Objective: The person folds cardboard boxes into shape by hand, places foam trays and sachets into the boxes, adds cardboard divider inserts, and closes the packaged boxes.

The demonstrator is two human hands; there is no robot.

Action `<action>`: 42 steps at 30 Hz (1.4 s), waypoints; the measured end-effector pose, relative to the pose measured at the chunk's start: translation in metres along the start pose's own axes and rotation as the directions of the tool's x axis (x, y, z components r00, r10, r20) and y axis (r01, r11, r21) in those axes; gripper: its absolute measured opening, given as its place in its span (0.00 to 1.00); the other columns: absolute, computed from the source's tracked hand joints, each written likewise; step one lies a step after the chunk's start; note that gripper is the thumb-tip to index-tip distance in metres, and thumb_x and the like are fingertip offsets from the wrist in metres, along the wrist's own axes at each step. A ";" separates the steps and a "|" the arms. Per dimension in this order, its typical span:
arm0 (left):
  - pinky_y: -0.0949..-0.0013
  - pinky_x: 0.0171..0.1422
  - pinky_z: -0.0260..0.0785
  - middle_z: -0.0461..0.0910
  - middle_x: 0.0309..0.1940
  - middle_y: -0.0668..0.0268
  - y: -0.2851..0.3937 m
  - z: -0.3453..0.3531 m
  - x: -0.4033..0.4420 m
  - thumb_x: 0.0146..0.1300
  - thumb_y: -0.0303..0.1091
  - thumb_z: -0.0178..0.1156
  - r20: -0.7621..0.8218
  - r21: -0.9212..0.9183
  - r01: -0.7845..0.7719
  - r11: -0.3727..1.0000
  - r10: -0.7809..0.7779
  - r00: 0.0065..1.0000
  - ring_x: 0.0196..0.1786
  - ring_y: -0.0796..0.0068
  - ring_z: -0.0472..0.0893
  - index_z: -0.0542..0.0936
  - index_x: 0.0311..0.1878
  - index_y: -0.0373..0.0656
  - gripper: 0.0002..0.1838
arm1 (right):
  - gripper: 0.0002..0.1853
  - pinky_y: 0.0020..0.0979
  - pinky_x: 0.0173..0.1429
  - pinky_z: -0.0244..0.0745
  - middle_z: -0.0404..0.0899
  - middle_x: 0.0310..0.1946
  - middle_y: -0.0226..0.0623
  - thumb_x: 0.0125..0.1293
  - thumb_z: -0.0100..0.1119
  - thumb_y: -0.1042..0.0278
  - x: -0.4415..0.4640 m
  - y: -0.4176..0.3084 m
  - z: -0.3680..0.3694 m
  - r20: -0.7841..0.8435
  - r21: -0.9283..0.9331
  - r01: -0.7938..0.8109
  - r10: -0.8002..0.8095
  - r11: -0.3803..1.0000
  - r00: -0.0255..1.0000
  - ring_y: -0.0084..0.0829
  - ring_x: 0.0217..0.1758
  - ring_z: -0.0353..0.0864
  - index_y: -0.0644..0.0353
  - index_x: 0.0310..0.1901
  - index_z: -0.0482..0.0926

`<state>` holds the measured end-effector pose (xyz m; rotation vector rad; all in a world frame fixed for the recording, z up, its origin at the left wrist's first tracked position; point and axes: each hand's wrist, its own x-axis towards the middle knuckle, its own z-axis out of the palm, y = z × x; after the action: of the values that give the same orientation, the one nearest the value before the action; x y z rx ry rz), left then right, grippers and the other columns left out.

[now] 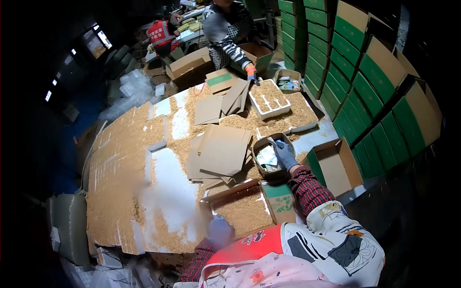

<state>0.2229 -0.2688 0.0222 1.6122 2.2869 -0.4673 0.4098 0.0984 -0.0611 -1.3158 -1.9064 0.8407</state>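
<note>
My right hand (pixel 285 154), in a grey-blue glove, reaches into a small round-cornered container (pixel 270 175). Its fingers are closed at the printed white-and-green packets (pixel 268 157) inside; the exact grip is partly hidden. My left hand (pixel 221 231), gloved and smeared, is by the near left corner of an open cardboard box (pixel 231 188). Its fingers cannot be made out. Inside that box lies a white-edged slab of tan, crumbly material (pixel 244 210). A green flap (pixel 279 200) folds out on the box's right side.
Loose cardboard sheets (pixel 223 150) lie beyond the box. Tan-filled foam trays (pixel 270 100) stand farther back, where a co-worker's gloved hand (pixel 251 73) touches one. An open box (pixel 336 168) sits at right, below stacked green boxes (pixel 370 108). Another person (pixel 163 36) works behind.
</note>
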 end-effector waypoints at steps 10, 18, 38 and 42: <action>0.55 0.54 0.71 0.76 0.49 0.51 -0.010 -0.119 0.116 0.61 0.52 0.57 -0.517 -0.416 -0.415 0.809 0.165 0.840 0.51 0.52 0.77 0.73 0.57 0.41 0.28 | 0.16 0.37 0.47 0.74 0.81 0.39 0.42 0.58 0.60 0.70 -0.145 -0.169 -0.067 -0.130 0.043 0.578 -0.569 0.815 0.812 0.41 0.39 0.80 0.58 0.50 0.79; 0.45 0.69 0.54 0.53 0.72 0.48 0.024 -0.060 0.279 0.57 0.59 0.59 -0.278 -0.137 -0.048 0.989 0.008 0.960 0.72 0.45 0.56 0.61 0.71 0.45 0.43 | 0.26 0.44 0.63 0.64 0.73 0.53 0.43 0.60 0.61 0.53 -0.156 -0.233 -0.063 0.190 0.005 0.690 -0.678 0.724 0.710 0.45 0.57 0.72 0.54 0.58 0.74; 0.54 0.71 0.56 0.79 0.45 0.71 -0.082 -0.023 0.036 0.47 0.31 0.57 -0.371 0.026 -0.862 0.506 0.806 0.461 0.58 0.66 0.73 0.80 0.40 0.52 0.14 | 0.20 0.50 0.60 0.63 0.71 0.50 0.47 0.58 0.57 0.51 -0.220 -0.177 -0.040 0.661 -0.145 0.746 -0.497 0.650 0.562 0.47 0.56 0.69 0.56 0.48 0.77; 0.42 0.73 0.46 0.76 0.44 0.68 -0.084 0.030 0.056 0.49 0.31 0.54 -0.284 -0.061 -0.806 0.589 0.764 0.580 0.58 0.60 0.70 0.79 0.37 0.56 0.11 | 0.23 0.45 0.50 0.72 0.78 0.41 0.51 0.58 0.51 0.45 -0.221 -0.145 0.010 0.862 -0.232 0.641 -0.150 0.732 0.483 0.48 0.45 0.77 0.58 0.34 0.83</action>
<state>0.1273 -0.2611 -0.0207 2.4329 1.3869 0.1740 0.3862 -0.1542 0.0143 -0.6179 -3.2404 0.7026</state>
